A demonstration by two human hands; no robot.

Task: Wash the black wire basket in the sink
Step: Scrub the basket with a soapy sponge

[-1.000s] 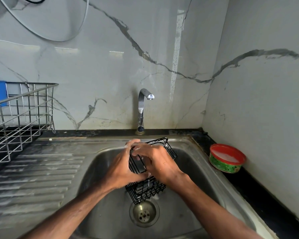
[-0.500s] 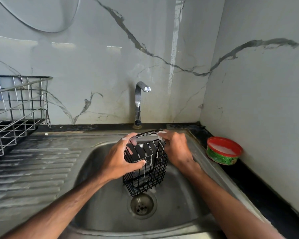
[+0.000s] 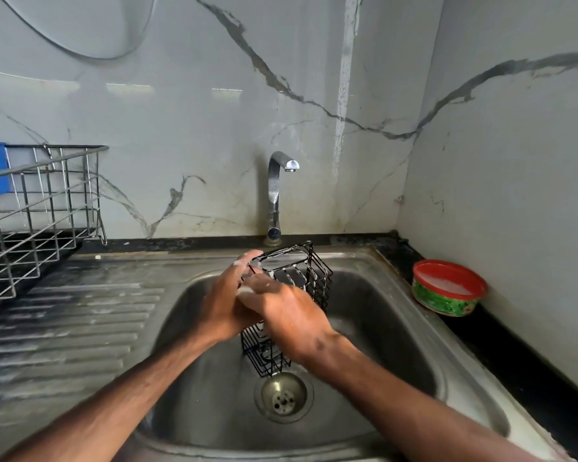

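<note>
Two-handed hold on the black wire basket (image 3: 314, 278), tilted in the air over the sink (image 3: 397, 328), just above the drain (image 3: 283, 395). Left hand (image 3: 227, 301) clamped at the upper rim, fingers hooked over the wire. Right hand (image 3: 291, 315) laid across the near side over white suds; grip or flat press, impossible to tell. Likely trouble: soapy wire slipping loose and clattering onto the drain, or a finger snagged in the mesh under hard rubbing.
</note>
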